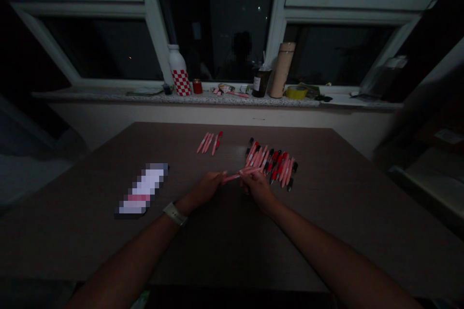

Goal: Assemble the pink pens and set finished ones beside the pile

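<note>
1. The left hand (208, 188) is pinching one end of a pink pen (232, 177) between its fingers; a watch (175, 214) is circling that wrist.
2. The right hand (258, 190) is pinching with its fingers farther along the pink length. The pen is spanning the gap between the hands, above the bench (203, 251), in front of the pile.
3. The pile (272, 163), pink pens with red and black parts, is lying just beyond and beside the right hand, leaving little room there.
4. A small group of pink pens (208, 143) is lying nearer the far edge, apart from the pile; bench surface is showing between the two.
5. A phone (143, 190) is lying left of the left hand, well inside the bench's edges. Broad bench surface is running to either side and between the forearms.
6. Beyond the far edge, a sill (224, 100) is carrying a bottle (179, 72), a red jar (197, 86), a dark cup (261, 82), a flask (282, 70) and yellow tape (296, 92).
7. The right fingers are hiding part of the pink length; cannot tell whether it is one piece or two.
8. Pixel blocks are masking the phone's screen. The frame's bottom is cutting off the left forearm; dimness is blurring the near edge.
</note>
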The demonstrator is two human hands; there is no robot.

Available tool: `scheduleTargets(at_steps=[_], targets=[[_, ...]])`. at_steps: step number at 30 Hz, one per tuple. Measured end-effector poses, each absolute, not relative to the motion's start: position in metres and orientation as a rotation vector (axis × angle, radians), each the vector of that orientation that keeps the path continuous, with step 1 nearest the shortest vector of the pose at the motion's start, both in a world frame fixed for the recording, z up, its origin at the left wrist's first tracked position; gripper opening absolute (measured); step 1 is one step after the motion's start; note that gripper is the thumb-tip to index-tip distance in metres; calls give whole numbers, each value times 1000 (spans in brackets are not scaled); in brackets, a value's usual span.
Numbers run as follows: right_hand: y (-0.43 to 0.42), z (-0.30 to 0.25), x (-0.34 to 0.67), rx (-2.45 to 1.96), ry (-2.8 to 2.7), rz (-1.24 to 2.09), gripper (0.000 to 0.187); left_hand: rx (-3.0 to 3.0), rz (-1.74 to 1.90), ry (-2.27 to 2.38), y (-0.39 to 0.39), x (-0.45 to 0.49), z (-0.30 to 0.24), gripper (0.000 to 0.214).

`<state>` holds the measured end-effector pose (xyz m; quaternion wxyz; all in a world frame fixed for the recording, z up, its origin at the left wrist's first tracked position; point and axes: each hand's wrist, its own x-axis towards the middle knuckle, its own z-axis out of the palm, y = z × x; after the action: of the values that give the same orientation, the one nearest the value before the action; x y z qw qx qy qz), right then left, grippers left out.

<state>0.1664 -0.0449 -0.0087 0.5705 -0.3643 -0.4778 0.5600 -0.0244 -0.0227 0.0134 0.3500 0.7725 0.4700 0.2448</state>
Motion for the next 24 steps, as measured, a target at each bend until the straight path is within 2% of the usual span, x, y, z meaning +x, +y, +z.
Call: scheduleTargets(at_steps=[6, 10, 12, 17, 24], targets=[[-42, -12, 168, -847, -1143, 1300, 36, 1881, 679, 1235, -25, -22, 17, 57], [-42, -15, 168, -892, -1027, 1292, 38, 1778, 829, 1196, -26, -17, 15, 40], [-41, -16, 168, -886, -988, 1308, 39, 1731, 883, 1177, -25, -16, 15, 43], [-39, -17, 168, -883, -966, 1322, 38, 1789, 814, 1251, -26, -18, 17, 34], [-39, -15, 169, -879, -978, 1342, 39, 1827, 762, 1232, -25, -20, 16, 37]])
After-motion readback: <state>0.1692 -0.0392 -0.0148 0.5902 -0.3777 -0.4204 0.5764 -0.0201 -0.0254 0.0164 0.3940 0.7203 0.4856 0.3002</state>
